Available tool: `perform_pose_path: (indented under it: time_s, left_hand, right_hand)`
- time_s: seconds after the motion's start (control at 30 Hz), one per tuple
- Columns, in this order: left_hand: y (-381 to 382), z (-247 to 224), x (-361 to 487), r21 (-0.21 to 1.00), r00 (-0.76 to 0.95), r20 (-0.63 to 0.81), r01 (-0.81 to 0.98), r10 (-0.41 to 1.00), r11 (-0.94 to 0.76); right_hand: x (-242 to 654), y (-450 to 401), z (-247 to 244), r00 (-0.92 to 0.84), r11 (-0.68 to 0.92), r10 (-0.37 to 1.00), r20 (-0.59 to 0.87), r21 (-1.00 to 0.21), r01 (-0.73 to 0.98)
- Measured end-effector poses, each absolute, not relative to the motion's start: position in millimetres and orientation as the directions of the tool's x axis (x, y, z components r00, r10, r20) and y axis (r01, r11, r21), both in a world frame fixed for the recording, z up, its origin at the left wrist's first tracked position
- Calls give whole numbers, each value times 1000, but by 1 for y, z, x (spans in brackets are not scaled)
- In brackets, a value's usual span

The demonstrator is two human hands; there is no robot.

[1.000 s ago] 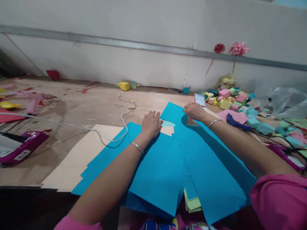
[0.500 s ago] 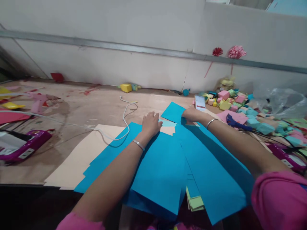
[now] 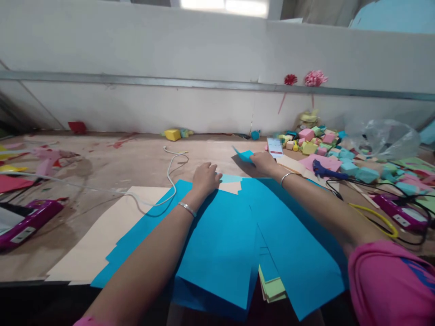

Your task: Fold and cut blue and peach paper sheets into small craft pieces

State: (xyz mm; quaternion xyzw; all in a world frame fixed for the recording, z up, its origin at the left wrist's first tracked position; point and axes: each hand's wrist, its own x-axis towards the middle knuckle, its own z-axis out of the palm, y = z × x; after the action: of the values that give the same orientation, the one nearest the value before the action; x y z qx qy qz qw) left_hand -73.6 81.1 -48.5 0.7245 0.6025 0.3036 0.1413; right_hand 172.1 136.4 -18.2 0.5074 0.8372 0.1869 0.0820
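Note:
Large blue paper sheets [image 3: 217,244] lie overlapped at the table's front, some hanging past its edge. My left hand [image 3: 205,178] rests on their upper edge with its fingers apart, beside small peach and light-blue paper pieces [image 3: 230,186]. Beyond the sheets, my right hand [image 3: 263,163] pinches a small blue paper piece [image 3: 245,156], whose left end is lifted off the table. Peach sheets [image 3: 102,235] stick out at the left under the blue ones. Green paper pieces [image 3: 273,286] show between the hanging sheets.
A white cable [image 3: 169,174] curls near my left hand. A phone [image 3: 275,147], many small paper blocks [image 3: 307,147] and a blue glue gun [image 3: 328,170] lie at the right. Purple power strips [image 3: 32,224] sit at both sides. A pink glue gun [image 3: 45,158] is at the left.
My right hand has moved away from the large sheets with the small blue piece, which is now tilted up. My left hand stays on the stack. The view has shifted slightly.

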Motion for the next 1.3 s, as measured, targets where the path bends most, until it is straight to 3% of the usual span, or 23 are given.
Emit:
perform_pose_path:
  time_s: [0.17, 0.27, 0.37, 0.57, 0.63, 0.73, 0.97, 1.03, 1.17, 1.3]
  left_hand:
    - [87, -39, -82, 839, 27, 197, 513, 980, -183]
    - [85, -32, -89, 979, 151, 1, 203, 989, -31]
    - [79, -29, -91, 943, 389, -231, -134, 892, 303]
    - [68, -33, -84, 909, 437, -324, -103, 839, 404]
    - [68, -36, -82, 916, 415, -319, -95, 852, 389]
    - [67, -38, -81, 929, 395, -283, -112, 874, 352]
    - [67, -43, -80, 948, 425, -232, -104, 875, 302]
    - [66, -42, -80, 956, 425, -226, -75, 877, 282]
    - [63, -36, -79, 977, 403, -189, -16, 895, 214]
    - [60, -32, -78, 994, 312, -110, 22, 944, 109]
  right_hand:
    - [174, 100, 0, -598, 497, 759, 258, 364, 788]
    - [175, 62, -7, -724, 600, 626, 290, 415, 684]
    - [176, 36, -22, -797, 649, 510, 323, 464, 603]
    - [180, 36, -51, -822, 711, 235, 519, 485, 509]
    - [181, 39, -59, -783, 758, 230, 578, 398, 517]
    - [183, 43, -67, -682, 783, 342, 646, 206, 587]
    - [194, 60, -82, -374, 665, 624, 687, -215, 715]
    - [194, 62, -84, -312, 654, 685, 659, -367, 662]
    - [193, 65, -82, -203, 591, 804, 559, -710, 384]
    - [199, 68, -75, -146, 436, 900, 411, -861, 262]
